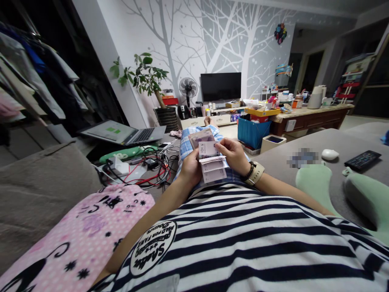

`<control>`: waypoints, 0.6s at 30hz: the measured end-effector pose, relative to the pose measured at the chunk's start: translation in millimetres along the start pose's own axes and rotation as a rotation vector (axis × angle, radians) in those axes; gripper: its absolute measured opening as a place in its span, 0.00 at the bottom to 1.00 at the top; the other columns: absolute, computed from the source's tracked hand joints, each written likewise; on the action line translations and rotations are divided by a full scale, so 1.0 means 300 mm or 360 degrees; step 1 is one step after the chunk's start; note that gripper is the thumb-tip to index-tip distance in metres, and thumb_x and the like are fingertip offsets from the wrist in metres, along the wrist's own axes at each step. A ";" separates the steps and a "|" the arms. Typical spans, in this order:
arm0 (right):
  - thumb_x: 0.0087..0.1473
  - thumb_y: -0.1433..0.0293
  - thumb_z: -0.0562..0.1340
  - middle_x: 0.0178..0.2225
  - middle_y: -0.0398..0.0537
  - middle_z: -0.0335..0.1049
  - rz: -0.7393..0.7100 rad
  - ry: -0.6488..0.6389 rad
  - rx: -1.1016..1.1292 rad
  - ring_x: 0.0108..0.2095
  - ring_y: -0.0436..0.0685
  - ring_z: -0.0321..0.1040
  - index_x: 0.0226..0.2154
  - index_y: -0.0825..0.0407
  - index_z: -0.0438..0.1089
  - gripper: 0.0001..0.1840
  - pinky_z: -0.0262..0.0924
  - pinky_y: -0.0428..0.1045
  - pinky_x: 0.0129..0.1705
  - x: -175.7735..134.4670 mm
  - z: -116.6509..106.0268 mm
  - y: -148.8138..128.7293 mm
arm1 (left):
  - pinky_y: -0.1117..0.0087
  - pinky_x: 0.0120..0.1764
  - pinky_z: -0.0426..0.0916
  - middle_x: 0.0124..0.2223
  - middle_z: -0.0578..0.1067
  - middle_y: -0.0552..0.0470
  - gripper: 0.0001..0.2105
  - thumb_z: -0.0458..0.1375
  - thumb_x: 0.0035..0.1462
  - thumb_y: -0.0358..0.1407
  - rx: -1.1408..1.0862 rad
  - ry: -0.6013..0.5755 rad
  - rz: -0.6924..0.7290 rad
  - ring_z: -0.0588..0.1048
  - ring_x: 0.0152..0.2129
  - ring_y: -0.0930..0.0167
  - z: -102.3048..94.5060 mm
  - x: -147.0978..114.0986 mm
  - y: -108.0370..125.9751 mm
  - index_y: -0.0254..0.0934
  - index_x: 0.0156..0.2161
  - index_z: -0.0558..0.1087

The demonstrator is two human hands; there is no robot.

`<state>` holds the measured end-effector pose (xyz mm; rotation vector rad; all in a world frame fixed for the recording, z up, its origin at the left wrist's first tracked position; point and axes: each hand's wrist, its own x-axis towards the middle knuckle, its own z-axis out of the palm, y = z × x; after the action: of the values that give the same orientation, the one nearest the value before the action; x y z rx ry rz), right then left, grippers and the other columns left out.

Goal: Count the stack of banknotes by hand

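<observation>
Between my two hands is a bundle of banknotes [208, 149], pale with purple print, held above my lap. My left hand [192, 165] is closed on the notes from the left side. From the right, my right hand [233, 153] pinches the upper edge of a note between thumb and fingers. Several folded note ends fan downward below the grip, toward my striped shirt [243, 227]. Darker notes stick out at the top, over the blue checked cloth [190, 134] on my legs. A watch [255, 173] and a beaded bracelet are on my right wrist.
Left of my legs are an open laptop [127, 133], tangled cables [156, 166] and a pink patterned cushion [121, 215]. On the right of the sofa lie a white mouse [330, 154], a remote control [362, 160] and green pillows [314, 182]. A blue bin [253, 132] stands ahead.
</observation>
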<state>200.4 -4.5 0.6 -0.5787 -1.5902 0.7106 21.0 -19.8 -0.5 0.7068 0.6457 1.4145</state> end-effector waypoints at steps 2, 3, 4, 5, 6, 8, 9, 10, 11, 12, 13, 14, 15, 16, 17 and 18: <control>0.60 0.28 0.77 0.28 0.40 0.61 0.0001 0.0006 -0.0023 0.34 0.57 0.55 0.29 0.43 0.68 0.40 0.56 0.55 0.39 0.000 0.000 0.002 | 0.51 0.58 0.92 0.50 0.96 0.41 0.20 0.74 0.65 0.34 -0.0001 -0.0022 -0.0002 0.97 0.48 0.48 0.003 -0.002 -0.001 0.35 0.61 0.93; 0.60 0.29 0.76 0.28 0.40 0.62 0.0001 0.0009 -0.0035 0.34 0.57 0.54 0.29 0.43 0.68 0.39 0.56 0.55 0.39 0.000 0.001 0.003 | 0.52 0.59 0.92 0.50 0.96 0.41 0.21 0.74 0.65 0.34 -0.0001 -0.0031 0.0000 0.97 0.48 0.48 0.004 -0.003 -0.001 0.35 0.61 0.93; 0.60 0.29 0.76 0.28 0.40 0.62 0.0002 0.0010 -0.0045 0.34 0.57 0.54 0.29 0.43 0.68 0.38 0.55 0.55 0.39 -0.001 0.001 0.003 | 0.52 0.59 0.92 0.49 0.96 0.41 0.21 0.73 0.65 0.34 0.0000 -0.0039 0.0004 0.97 0.48 0.48 0.005 -0.005 -0.001 0.35 0.62 0.93; 0.60 0.30 0.76 0.27 0.40 0.62 0.0004 0.0009 -0.0052 0.34 0.57 0.54 0.29 0.43 0.68 0.38 0.55 0.55 0.39 -0.001 0.002 0.004 | 0.52 0.59 0.92 0.49 0.96 0.42 0.22 0.73 0.65 0.34 0.0002 -0.0043 0.0008 0.97 0.48 0.49 0.007 -0.006 -0.001 0.35 0.62 0.93; 0.60 0.30 0.76 0.27 0.40 0.62 0.0005 0.0006 -0.0056 0.34 0.57 0.54 0.29 0.43 0.68 0.38 0.55 0.55 0.39 -0.001 0.003 0.004 | 0.52 0.58 0.92 0.49 0.96 0.42 0.22 0.73 0.65 0.34 0.0004 -0.0044 0.0010 0.97 0.48 0.49 0.009 -0.008 0.000 0.35 0.63 0.93; 0.60 0.31 0.76 0.27 0.40 0.61 0.0004 0.0003 -0.0055 0.33 0.56 0.53 0.29 0.43 0.68 0.37 0.54 0.55 0.39 -0.002 0.003 0.003 | 0.52 0.58 0.92 0.48 0.96 0.42 0.23 0.72 0.64 0.34 0.0005 -0.0043 0.0005 0.97 0.48 0.49 0.012 -0.012 0.000 0.35 0.63 0.93; 0.60 0.31 0.75 0.27 0.40 0.61 0.0003 0.0003 -0.0051 0.33 0.56 0.53 0.29 0.43 0.68 0.37 0.54 0.55 0.39 -0.002 0.003 0.002 | 0.52 0.58 0.92 0.48 0.96 0.42 0.23 0.72 0.64 0.33 0.0002 -0.0039 -0.0004 0.97 0.48 0.48 0.013 -0.013 0.001 0.35 0.63 0.93; 0.61 0.31 0.75 0.27 0.40 0.61 0.0003 0.0003 -0.0046 0.33 0.56 0.53 0.29 0.43 0.68 0.37 0.54 0.55 0.39 -0.003 0.003 0.001 | 0.52 0.58 0.93 0.48 0.96 0.42 0.22 0.72 0.64 0.33 -0.0003 -0.0034 -0.0012 0.97 0.48 0.48 0.014 -0.014 0.001 0.35 0.63 0.93; 0.61 0.30 0.76 0.27 0.40 0.61 0.0004 0.0003 -0.0040 0.33 0.56 0.53 0.29 0.43 0.68 0.37 0.55 0.55 0.39 -0.003 0.003 0.000 | 0.51 0.58 0.93 0.48 0.96 0.41 0.22 0.72 0.64 0.32 -0.0010 -0.0028 -0.0018 0.97 0.48 0.48 0.013 -0.013 0.000 0.35 0.62 0.93; 0.61 0.30 0.76 0.28 0.40 0.61 0.0007 0.0005 -0.0035 0.33 0.57 0.54 0.29 0.43 0.68 0.38 0.55 0.55 0.39 -0.004 0.003 0.000 | 0.51 0.58 0.93 0.48 0.96 0.41 0.22 0.72 0.64 0.32 -0.0017 -0.0021 -0.0018 0.97 0.48 0.47 0.012 -0.011 -0.001 0.35 0.62 0.93; 0.61 0.30 0.76 0.28 0.40 0.61 0.0010 0.0008 -0.0029 0.34 0.57 0.54 0.29 0.43 0.68 0.38 0.55 0.55 0.39 -0.004 0.003 -0.001 | 0.50 0.58 0.93 0.48 0.96 0.41 0.22 0.72 0.64 0.32 -0.0022 -0.0013 -0.0014 0.97 0.48 0.47 0.010 -0.009 -0.003 0.35 0.62 0.93; 0.60 0.30 0.76 0.28 0.40 0.62 0.0013 0.0012 -0.0022 0.34 0.57 0.55 0.29 0.43 0.68 0.38 0.56 0.55 0.39 -0.005 0.004 -0.001 | 0.50 0.58 0.93 0.48 0.97 0.41 0.22 0.73 0.64 0.32 -0.0024 -0.0007 -0.0006 0.97 0.48 0.47 0.007 -0.005 -0.004 0.36 0.62 0.93; 0.60 0.30 0.76 0.28 0.41 0.62 0.0015 0.0018 -0.0016 0.34 0.57 0.55 0.29 0.43 0.68 0.38 0.56 0.55 0.40 -0.005 0.004 -0.001 | 0.50 0.58 0.93 0.48 0.97 0.42 0.22 0.73 0.64 0.32 -0.0019 -0.0004 0.0001 0.97 0.48 0.46 0.003 -0.002 -0.006 0.36 0.62 0.94; 0.60 0.30 0.76 0.28 0.41 0.62 0.0016 0.0025 -0.0009 0.34 0.57 0.56 0.29 0.43 0.69 0.38 0.56 0.55 0.40 -0.005 0.004 -0.001 | 0.50 0.58 0.93 0.49 0.97 0.42 0.22 0.73 0.64 0.33 -0.0011 -0.0004 0.0006 0.97 0.48 0.46 -0.001 0.001 -0.007 0.37 0.62 0.94; 0.60 0.30 0.76 0.28 0.41 0.62 0.0018 0.0030 -0.0004 0.34 0.57 0.56 0.29 0.44 0.69 0.38 0.57 0.55 0.40 -0.005 0.005 0.000 | 0.50 0.57 0.93 0.49 0.97 0.43 0.21 0.74 0.64 0.33 -0.0001 -0.0008 0.0008 0.97 0.49 0.46 -0.004 0.004 -0.008 0.38 0.62 0.94; 0.60 0.30 0.76 0.28 0.41 0.63 0.0020 0.0031 0.0001 0.34 0.57 0.56 0.29 0.44 0.69 0.38 0.57 0.55 0.40 -0.005 0.005 0.001 | 0.50 0.57 0.94 0.49 0.97 0.44 0.21 0.74 0.64 0.33 0.0010 -0.0012 0.0009 0.97 0.49 0.46 -0.007 0.006 -0.009 0.39 0.61 0.94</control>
<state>199.2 -5.6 -0.7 -0.5941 -1.5694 0.7125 21.1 -17.8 -3.9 0.7193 0.6431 1.4151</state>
